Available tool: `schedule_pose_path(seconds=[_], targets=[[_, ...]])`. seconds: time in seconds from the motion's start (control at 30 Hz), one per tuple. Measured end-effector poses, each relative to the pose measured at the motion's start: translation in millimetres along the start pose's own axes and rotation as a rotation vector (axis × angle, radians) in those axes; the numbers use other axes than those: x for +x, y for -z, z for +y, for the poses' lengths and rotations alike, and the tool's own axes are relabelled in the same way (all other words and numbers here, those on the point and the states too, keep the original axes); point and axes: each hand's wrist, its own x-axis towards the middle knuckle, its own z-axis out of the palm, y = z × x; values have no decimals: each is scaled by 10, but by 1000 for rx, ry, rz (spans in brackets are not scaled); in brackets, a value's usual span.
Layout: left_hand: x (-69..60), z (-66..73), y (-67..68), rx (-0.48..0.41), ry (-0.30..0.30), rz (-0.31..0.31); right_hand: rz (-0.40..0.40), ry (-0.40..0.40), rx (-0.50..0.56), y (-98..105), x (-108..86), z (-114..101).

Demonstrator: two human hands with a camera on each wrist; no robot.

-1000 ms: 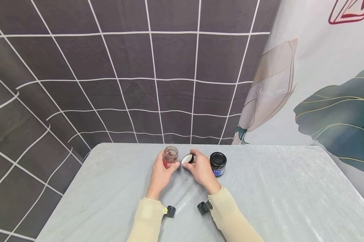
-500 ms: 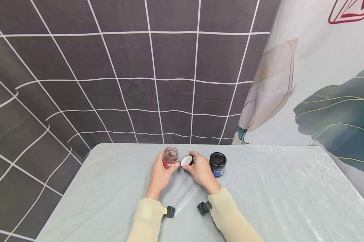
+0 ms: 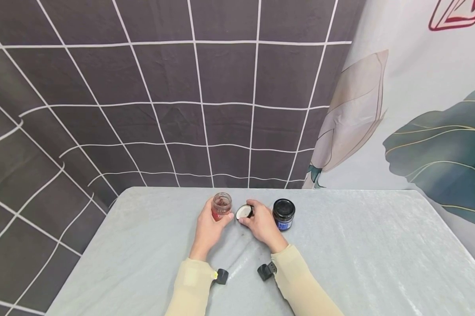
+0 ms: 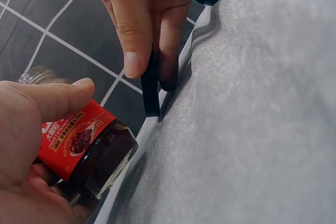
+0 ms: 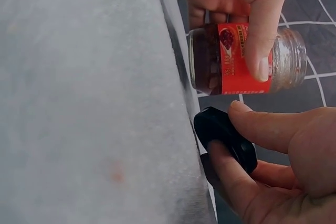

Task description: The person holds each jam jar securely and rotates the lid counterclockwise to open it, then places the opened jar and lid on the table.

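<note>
My left hand [image 3: 208, 227] grips a glass jam jar [image 3: 222, 206] that has no lid on it. In the left wrist view, the jar's red label [image 4: 79, 140] shows a spoon of fruit, and dark jam [image 4: 107, 153] fills the lower part. Between thumb and fingers, my right hand [image 3: 264, 224] pinches a black lid [image 5: 223, 135]. The lid stands on edge just right of the jar, apart from it, its white inside facing the jar in the head view. Whether the jar's base touches the table cannot be told.
A second jar [image 3: 283, 214] with a black lid and blue label stands just right of my right hand. The table [image 3: 359, 245] wears a grey cloth. A dark checked curtain [image 3: 174, 87] hangs behind its back edge, and a leaf-patterned one [image 3: 411, 175] at the right.
My right hand has brought the black lid slightly down toward the table, and more of its white inside shows. The jam jar has barely shifted in my left hand.
</note>
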Motion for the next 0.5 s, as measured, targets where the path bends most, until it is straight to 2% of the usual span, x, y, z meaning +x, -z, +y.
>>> schedule_pose_path(seconds=[0.5], targets=[[-7,-19,-8,9,-9,-6,-21,35,-36,-38,10,49]])
